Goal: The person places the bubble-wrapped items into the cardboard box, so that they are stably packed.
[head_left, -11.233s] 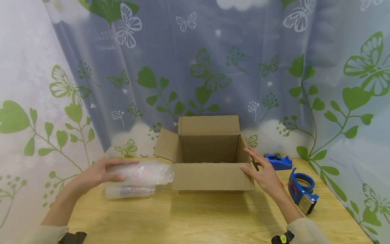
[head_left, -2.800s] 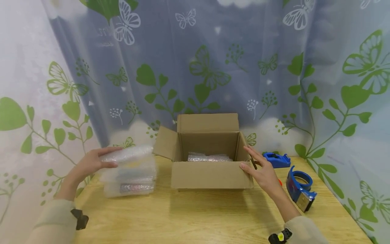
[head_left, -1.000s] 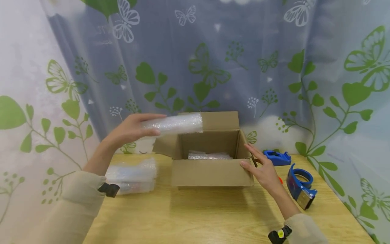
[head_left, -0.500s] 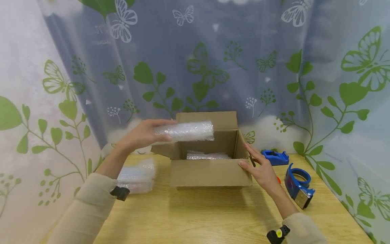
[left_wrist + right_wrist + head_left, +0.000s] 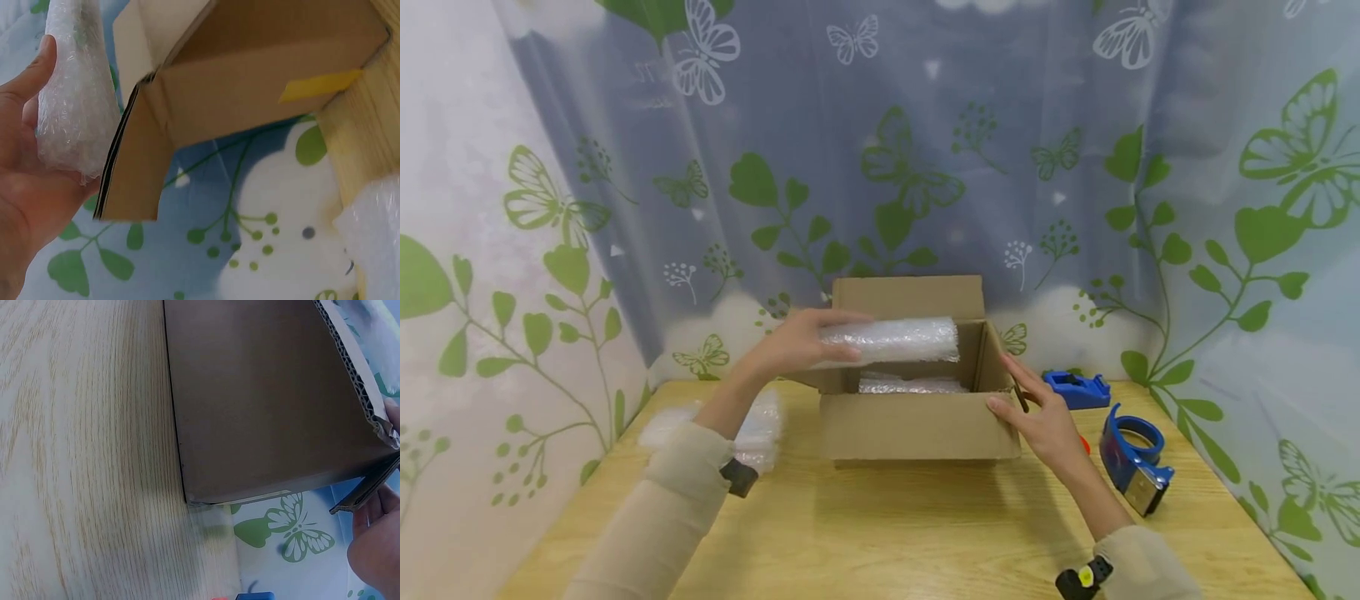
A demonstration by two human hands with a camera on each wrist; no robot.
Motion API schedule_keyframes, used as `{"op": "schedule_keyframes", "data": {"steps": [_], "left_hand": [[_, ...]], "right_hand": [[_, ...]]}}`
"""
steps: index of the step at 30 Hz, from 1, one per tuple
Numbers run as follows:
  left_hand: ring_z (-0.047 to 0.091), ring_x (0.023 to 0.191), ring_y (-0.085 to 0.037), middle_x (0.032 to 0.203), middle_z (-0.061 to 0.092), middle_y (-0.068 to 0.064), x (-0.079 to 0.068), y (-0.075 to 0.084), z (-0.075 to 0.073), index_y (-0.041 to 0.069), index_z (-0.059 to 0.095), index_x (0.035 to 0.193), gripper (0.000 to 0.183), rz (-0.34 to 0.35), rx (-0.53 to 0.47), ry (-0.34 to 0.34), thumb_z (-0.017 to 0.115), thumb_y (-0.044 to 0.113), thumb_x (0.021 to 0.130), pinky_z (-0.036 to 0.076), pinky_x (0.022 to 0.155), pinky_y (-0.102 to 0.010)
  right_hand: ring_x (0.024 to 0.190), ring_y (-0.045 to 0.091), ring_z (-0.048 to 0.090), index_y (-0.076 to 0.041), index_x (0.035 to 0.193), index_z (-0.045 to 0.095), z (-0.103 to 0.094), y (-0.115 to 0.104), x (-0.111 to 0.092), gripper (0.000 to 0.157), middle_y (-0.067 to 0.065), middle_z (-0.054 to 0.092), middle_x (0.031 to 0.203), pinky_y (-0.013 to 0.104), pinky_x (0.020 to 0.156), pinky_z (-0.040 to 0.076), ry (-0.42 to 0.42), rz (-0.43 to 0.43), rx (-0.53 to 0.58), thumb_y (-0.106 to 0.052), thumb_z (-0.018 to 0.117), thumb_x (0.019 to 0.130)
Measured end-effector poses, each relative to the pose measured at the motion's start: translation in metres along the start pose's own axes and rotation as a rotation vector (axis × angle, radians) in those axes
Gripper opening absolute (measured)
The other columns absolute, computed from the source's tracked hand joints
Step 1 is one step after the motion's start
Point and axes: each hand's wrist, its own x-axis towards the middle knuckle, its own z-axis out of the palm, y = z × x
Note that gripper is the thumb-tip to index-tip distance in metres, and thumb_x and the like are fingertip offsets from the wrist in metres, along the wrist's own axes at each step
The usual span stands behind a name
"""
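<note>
My left hand grips a roll wrapped in bubble wrap by its left end, thumb on the near side. The roll lies level over the opening of a cardboard box; the left wrist view shows the hand around the clear wrap beside a box flap. Inside the box, more bubble wrap shows above the front flap. My right hand holds the box at its front right corner, pinching the flaps; the right wrist view catches only part of that hand.
Left of the box, several bubble-wrapped packages lie on the wooden table, partly hidden by my left forearm. To the right stand a blue desktop tape dispenser and a blue hand-held tape dispenser. A printed curtain hangs close behind.
Bubble wrap now lies in the box, which looked empty at first. My left hand has lifted a roll off the left pile, carried it right and lowered it toward the opening. The right hand stays put.
</note>
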Motion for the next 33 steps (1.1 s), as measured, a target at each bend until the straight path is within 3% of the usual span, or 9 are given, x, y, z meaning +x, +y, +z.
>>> {"op": "schedule_keyframes", "data": {"steps": [5, 14, 21, 26, 31, 33], "left_hand": [[0.052, 0.141, -0.03, 0.151, 0.058, 0.0, 0.012, -0.002, 0.014, 0.03, 0.062, 0.146, 0.057, 0.021, 0.015, -0.03, 0.077, 0.045, 0.093, 0.042, 0.115, -0.053], [0.054, 0.137, -0.027, 0.15, 0.059, -0.001, 0.02, -0.009, 0.035, 0.025, 0.063, 0.145, 0.056, 0.019, 0.019, -0.067, 0.077, 0.042, 0.094, 0.041, 0.116, -0.053], [0.062, 0.105, -0.021, 0.149, 0.06, 0.0, 0.026, -0.008, 0.047, 0.027, 0.064, 0.144, 0.054, 0.01, 0.008, -0.096, 0.076, 0.043, 0.095, 0.045, 0.111, -0.052], [0.055, 0.077, -0.016, 0.149, 0.06, -0.001, 0.029, -0.006, 0.053, 0.026, 0.062, 0.146, 0.053, -0.005, 0.007, -0.121, 0.074, 0.042, 0.096, 0.047, 0.107, -0.05], [0.061, 0.098, -0.017, 0.147, 0.061, 0.002, 0.033, -0.005, 0.059, 0.025, 0.063, 0.145, 0.053, 0.007, 0.004, -0.123, 0.074, 0.042, 0.096, 0.046, 0.109, -0.049], [0.06, 0.123, -0.019, 0.148, 0.061, 0.002, 0.034, -0.004, 0.06, 0.025, 0.063, 0.146, 0.053, 0.013, 0.003, -0.12, 0.074, 0.042, 0.097, 0.045, 0.112, -0.05]], "right_hand": [[0.155, 0.038, 0.026, -0.022, 0.162, 0.04, -0.001, -0.001, -0.001, 0.07, 0.01, 0.03, 0.169, 0.063, 0.118, 0.031, 0.006, 0.0, 0.008, -0.024, 0.072, 0.1], [0.154, 0.038, 0.027, -0.02, 0.161, 0.042, 0.003, -0.001, 0.0, 0.068, 0.011, 0.031, 0.169, 0.062, 0.117, 0.031, 0.006, -0.026, 0.012, -0.022, 0.072, 0.101], [0.154, 0.036, 0.027, -0.02, 0.161, 0.042, 0.004, 0.0, 0.0, 0.067, 0.008, 0.032, 0.169, 0.062, 0.117, 0.032, 0.01, -0.037, 0.021, -0.02, 0.072, 0.1], [0.154, 0.036, 0.028, -0.019, 0.16, 0.043, 0.002, -0.001, -0.001, 0.068, 0.009, 0.032, 0.169, 0.061, 0.116, 0.032, 0.017, -0.043, 0.037, -0.018, 0.072, 0.1], [0.154, 0.036, 0.028, -0.021, 0.16, 0.043, -0.001, 0.001, -0.001, 0.068, 0.007, 0.032, 0.168, 0.061, 0.116, 0.032, 0.019, -0.04, 0.033, -0.019, 0.072, 0.1], [0.154, 0.036, 0.028, -0.021, 0.16, 0.043, -0.001, 0.001, -0.001, 0.067, 0.006, 0.032, 0.168, 0.061, 0.116, 0.032, 0.018, -0.04, 0.031, -0.019, 0.072, 0.1]]}}
